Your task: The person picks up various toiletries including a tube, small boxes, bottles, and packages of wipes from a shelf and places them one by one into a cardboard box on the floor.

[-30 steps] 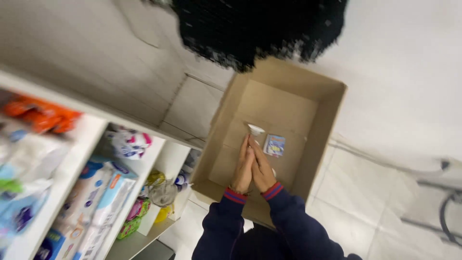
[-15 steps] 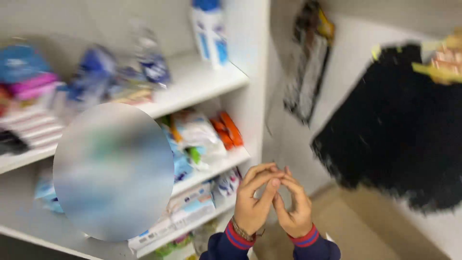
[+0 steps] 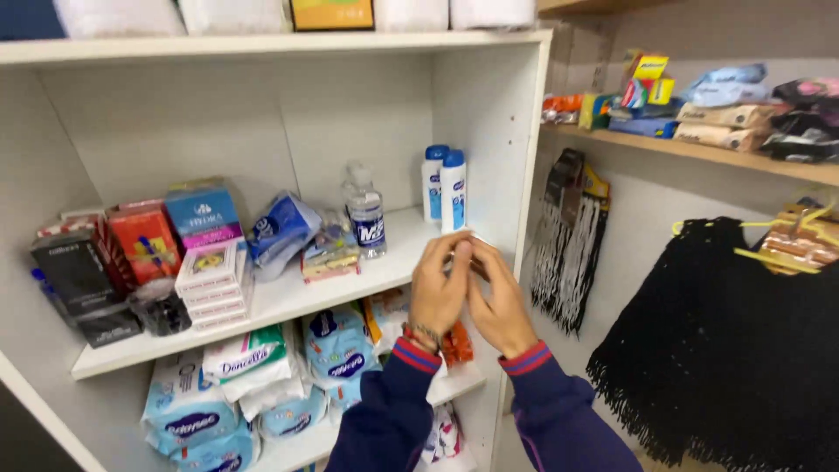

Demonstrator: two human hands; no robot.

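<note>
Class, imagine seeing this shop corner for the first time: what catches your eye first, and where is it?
Two raised hands, left hand and right hand, meet in the centre, pinching something small. Behind them stand two white bottles with blue caps on the white shelf. A black fringed garment hangs at right.

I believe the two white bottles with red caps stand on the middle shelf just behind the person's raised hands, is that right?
Not quite: the caps are blue, not red. The head view shows the two white bottles on the middle shelf, just behind the left hand and right hand, which are raised together in front of it.
</note>
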